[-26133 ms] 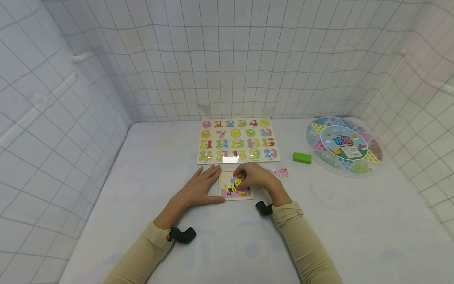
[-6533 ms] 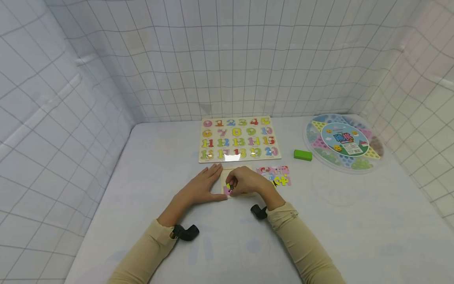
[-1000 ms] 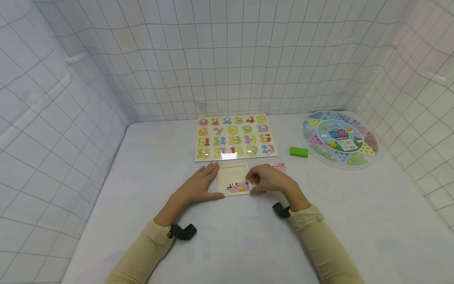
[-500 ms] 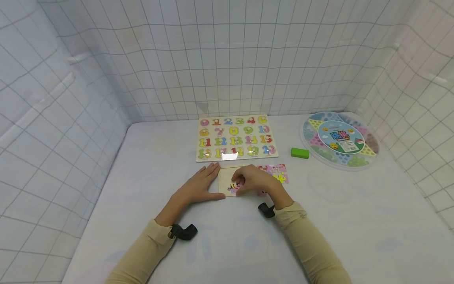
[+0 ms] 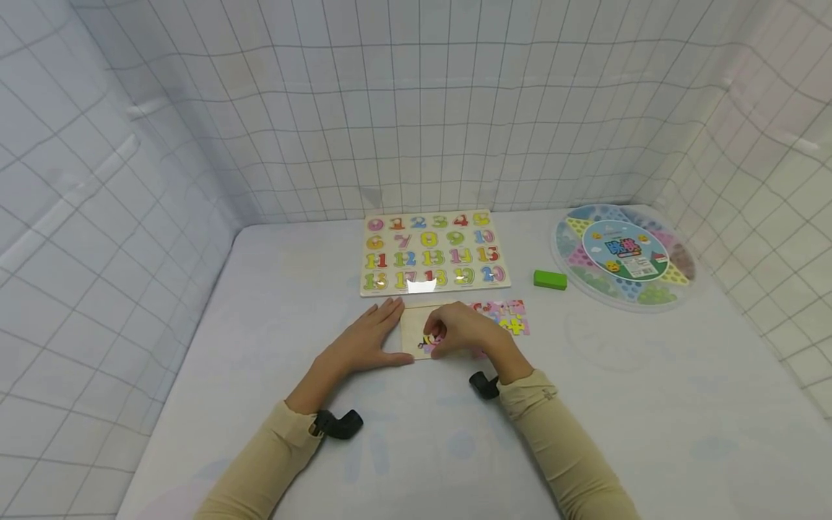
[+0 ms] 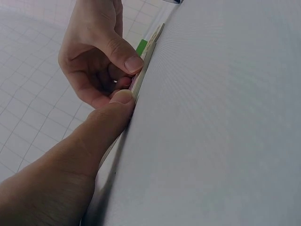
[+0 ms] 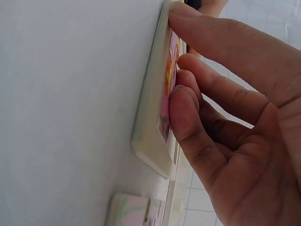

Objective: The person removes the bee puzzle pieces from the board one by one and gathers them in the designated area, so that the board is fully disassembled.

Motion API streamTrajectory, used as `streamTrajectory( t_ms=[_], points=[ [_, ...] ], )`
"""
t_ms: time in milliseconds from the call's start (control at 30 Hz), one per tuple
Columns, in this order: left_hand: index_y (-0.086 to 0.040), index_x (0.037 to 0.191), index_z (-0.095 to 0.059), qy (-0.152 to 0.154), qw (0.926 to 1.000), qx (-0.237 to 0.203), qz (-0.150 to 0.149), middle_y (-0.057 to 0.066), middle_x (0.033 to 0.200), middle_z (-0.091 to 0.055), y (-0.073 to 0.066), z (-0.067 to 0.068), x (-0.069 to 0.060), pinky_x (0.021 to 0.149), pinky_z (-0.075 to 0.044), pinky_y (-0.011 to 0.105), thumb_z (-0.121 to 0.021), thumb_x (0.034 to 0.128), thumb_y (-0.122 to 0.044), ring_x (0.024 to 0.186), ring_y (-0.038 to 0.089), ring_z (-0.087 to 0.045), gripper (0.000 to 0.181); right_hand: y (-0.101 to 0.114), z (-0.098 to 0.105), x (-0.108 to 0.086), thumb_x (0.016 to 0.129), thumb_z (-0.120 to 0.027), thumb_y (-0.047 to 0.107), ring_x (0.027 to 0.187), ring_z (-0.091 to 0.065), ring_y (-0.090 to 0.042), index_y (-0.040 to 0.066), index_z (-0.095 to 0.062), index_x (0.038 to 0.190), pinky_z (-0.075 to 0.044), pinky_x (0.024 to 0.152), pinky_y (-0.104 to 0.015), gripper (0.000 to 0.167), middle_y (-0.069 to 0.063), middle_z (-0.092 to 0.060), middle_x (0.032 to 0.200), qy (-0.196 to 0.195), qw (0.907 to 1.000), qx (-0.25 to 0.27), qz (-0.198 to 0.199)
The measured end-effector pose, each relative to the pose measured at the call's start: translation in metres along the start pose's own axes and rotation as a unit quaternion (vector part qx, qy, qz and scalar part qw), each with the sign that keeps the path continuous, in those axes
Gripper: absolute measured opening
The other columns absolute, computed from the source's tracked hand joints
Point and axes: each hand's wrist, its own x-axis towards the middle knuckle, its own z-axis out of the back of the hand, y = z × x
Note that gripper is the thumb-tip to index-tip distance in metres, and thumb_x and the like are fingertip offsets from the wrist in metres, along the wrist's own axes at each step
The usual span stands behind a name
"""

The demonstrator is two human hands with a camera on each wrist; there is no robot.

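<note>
A small square wooden puzzle tray lies before the person, with a few bee-picture puzzle pieces along its lower edge. The left hand rests flat by the tray's left side, its thumb against the near corner. Over the tray's lower right, the right hand bends down and hides part of the pieces. In the right wrist view its curled fingertips touch the pink pieces in the tray. The right thumb stays apart from those fingers, by the tray's edge.
Loose pink and yellow puzzle pieces lie right of the tray, partly behind the right hand. Behind stands a wooden number board. A green block and a round game board lie farther right. White gridded cloth walls the table.
The tray held more of the bee picture 26 seconds ago; more pieces now lie to its right. In the last second the right hand moved left over the tray. The left hand stayed put.
</note>
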Motion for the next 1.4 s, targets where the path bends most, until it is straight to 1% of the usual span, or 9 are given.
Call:
streamTrajectory(
  t_ms=[267, 567, 767, 900, 1100, 1400],
  points=[
    [-0.006, 0.156, -0.018, 0.002, 1.0, 0.004, 0.0, 0.01, 0.164, -0.016, 0.0004, -0.0014, 0.0005, 0.125, -0.017, 0.044, -0.06, 0.0819, -0.069, 0.152, 0.025, -0.015, 0.106, -0.0006, -0.0008, 0.0004, 0.073, -0.086, 0.015, 0.076, -0.056, -0.01, 0.011, -0.071, 0.091, -0.05, 0.07, -0.023, 0.023, 0.002, -0.065, 0.083, 0.003, 1.0, -0.002, -0.004],
    [-0.006, 0.156, -0.018, 0.002, 1.0, -0.003, 0.002, 0.009, 0.164, -0.016, -0.0004, 0.0013, 0.0009, 0.125, -0.016, 0.044, -0.062, 0.082, -0.067, 0.152, 0.026, -0.015, 0.105, -0.0002, -0.0005, 0.0012, 0.073, -0.085, 0.014, 0.075, -0.055, -0.011, 0.013, -0.07, 0.088, -0.048, 0.069, -0.023, 0.022, 0.002, -0.063, 0.081, -0.002, 0.9999, -0.013, -0.001],
    [-0.005, 0.156, -0.018, 0.005, 1.0, 0.001, 0.001, 0.009, 0.164, -0.016, -0.0002, 0.0006, 0.001, 0.125, -0.016, 0.044, -0.062, 0.0823, -0.067, 0.153, 0.025, -0.014, 0.105, 0.0012, -0.0018, -0.0004, 0.072, -0.085, 0.013, 0.076, -0.053, -0.012, 0.013, -0.066, 0.09, -0.047, 0.068, -0.023, 0.026, 0.002, -0.061, 0.081, -0.001, 0.9998, -0.019, -0.002],
    [-0.005, 0.156, -0.018, 0.005, 1.0, -0.001, 0.001, 0.009, 0.164, -0.016, -0.001, 0.0014, 0.0004, 0.125, -0.016, 0.045, -0.062, 0.0822, -0.066, 0.153, 0.026, -0.015, 0.105, 0.0021, -0.0013, -0.0014, 0.073, -0.083, 0.012, 0.076, -0.053, -0.012, 0.013, -0.068, 0.091, -0.047, 0.068, -0.024, 0.023, 0.002, -0.061, 0.082, 0.003, 0.9996, -0.029, 0.002],
    [-0.005, 0.155, -0.019, 0.002, 1.0, 0.001, 0.0, 0.01, 0.164, -0.017, -0.0026, 0.0028, -0.0005, 0.125, -0.016, 0.045, -0.062, 0.0822, -0.066, 0.152, 0.026, -0.015, 0.105, 0.0023, 0.0017, -0.0027, 0.074, -0.079, 0.005, 0.077, -0.055, -0.012, 0.013, -0.071, 0.092, -0.048, 0.07, -0.024, 0.022, 0.002, -0.063, 0.083, 0.012, 0.9996, -0.024, -0.006],
    [-0.006, 0.156, -0.019, 0.002, 1.0, -0.005, 0.004, 0.01, 0.164, -0.017, -0.0026, 0.0017, -0.0005, 0.125, -0.016, 0.044, -0.062, 0.0816, -0.068, 0.153, 0.026, -0.015, 0.106, 0.0031, 0.0027, -0.0024, 0.074, -0.08, 0.005, 0.076, -0.054, -0.012, 0.011, -0.071, 0.092, -0.047, 0.068, -0.023, 0.021, 0.002, -0.062, 0.081, 0.015, 0.9994, -0.028, -0.013]
  ],
)
